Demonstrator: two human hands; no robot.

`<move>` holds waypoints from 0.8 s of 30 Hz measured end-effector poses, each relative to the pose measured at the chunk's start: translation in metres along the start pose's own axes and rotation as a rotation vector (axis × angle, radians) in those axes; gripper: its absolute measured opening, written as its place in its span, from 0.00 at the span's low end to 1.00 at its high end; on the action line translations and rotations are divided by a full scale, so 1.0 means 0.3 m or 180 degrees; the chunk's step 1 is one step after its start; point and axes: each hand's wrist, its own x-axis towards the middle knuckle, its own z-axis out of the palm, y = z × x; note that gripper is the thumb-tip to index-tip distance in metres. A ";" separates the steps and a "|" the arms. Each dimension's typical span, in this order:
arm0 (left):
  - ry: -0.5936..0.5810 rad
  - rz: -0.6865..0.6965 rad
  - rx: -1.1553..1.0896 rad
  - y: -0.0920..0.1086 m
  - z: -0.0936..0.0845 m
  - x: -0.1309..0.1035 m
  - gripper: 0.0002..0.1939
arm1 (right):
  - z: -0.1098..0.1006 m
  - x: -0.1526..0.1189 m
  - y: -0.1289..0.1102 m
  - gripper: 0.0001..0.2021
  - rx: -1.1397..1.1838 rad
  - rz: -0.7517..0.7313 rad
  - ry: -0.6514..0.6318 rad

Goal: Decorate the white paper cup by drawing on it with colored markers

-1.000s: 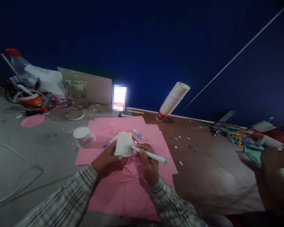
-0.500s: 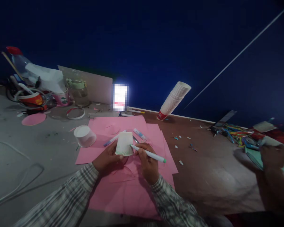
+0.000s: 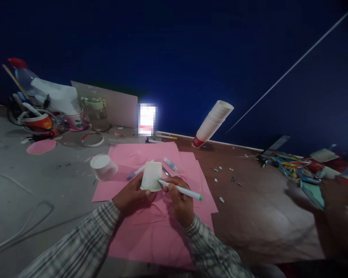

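Note:
My left hand (image 3: 132, 194) is closed around the lower left of a white paper cup (image 3: 152, 173), held upside down with its rim toward me. Green strokes run along that rim and up the side. Between the fingers of my right hand (image 3: 180, 199) is a green marker (image 3: 188, 192), its tip against the cup's wall and its green end pointing right. Beneath both hands lie pink paper sheets (image 3: 150, 247). Just beyond the cup rest a blue-tipped marker (image 3: 139, 170), a clear-and-blue tube (image 3: 171, 165) and a partly hidden metal tool.
Another white cup (image 3: 103, 166) stands upside down on the left. A leaning stack of paper cups (image 3: 213, 123) is at the back, near a bright blurred screen (image 3: 147, 119). A water bottle (image 3: 95, 114) stands back left. Another person's hand (image 3: 336, 191) is at right, near tangled cords (image 3: 290, 164).
The marker tip has shifted slightly left across the cup's side, and my right hand with it. The other person's hand has moved a little. The cup stays nearly in place.

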 end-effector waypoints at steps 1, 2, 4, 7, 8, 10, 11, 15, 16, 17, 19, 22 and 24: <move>-0.0009 0.0007 -0.0013 -0.001 -0.001 0.000 0.36 | -0.001 0.000 0.002 0.11 -0.0008 -0.0005 0.0019; -0.0023 0.0013 -0.0014 -0.002 -0.003 0.001 0.36 | -0.002 -0.001 0.004 0.11 -0.0015 0.0000 0.0037; -0.0044 0.0050 -0.0004 -0.006 -0.007 0.003 0.37 | -0.005 -0.001 0.007 0.12 -0.0017 0.0034 0.0070; -0.0065 0.0079 0.0008 -0.010 -0.012 0.006 0.38 | -0.010 0.000 0.001 0.12 -0.0002 0.0102 0.0083; -0.0072 0.0082 0.0012 -0.010 -0.012 0.007 0.38 | -0.011 0.001 -0.003 0.13 0.0003 0.0116 0.0083; -0.0067 0.0080 0.0020 -0.011 -0.011 0.008 0.38 | -0.013 0.003 -0.013 0.12 0.0011 0.0131 0.0054; -0.0054 0.0084 0.0029 -0.011 -0.009 0.008 0.38 | -0.013 0.004 -0.017 0.12 0.0020 0.0139 0.0039; 0.0035 0.0079 0.0054 -0.014 -0.007 0.009 0.39 | -0.011 0.002 -0.013 0.12 0.0069 0.0130 0.0034; 0.0040 0.0080 0.0040 -0.014 -0.008 0.009 0.39 | -0.010 0.001 -0.009 0.12 0.0071 0.0124 0.0037; 0.0031 0.0079 0.0017 -0.015 -0.008 0.009 0.38 | -0.009 -0.001 -0.004 0.12 0.0073 0.0113 0.0050; -0.0012 0.0072 -0.0020 -0.016 -0.010 0.009 0.37 | -0.008 -0.003 0.005 0.12 0.0098 0.0080 0.0082; -0.0054 0.0091 -0.0014 -0.015 -0.013 0.008 0.37 | -0.008 -0.004 0.006 0.12 0.0147 0.0068 0.0077; -0.0053 0.0103 0.0016 -0.015 -0.015 0.008 0.36 | -0.009 -0.004 0.000 0.12 0.0178 0.0114 0.0026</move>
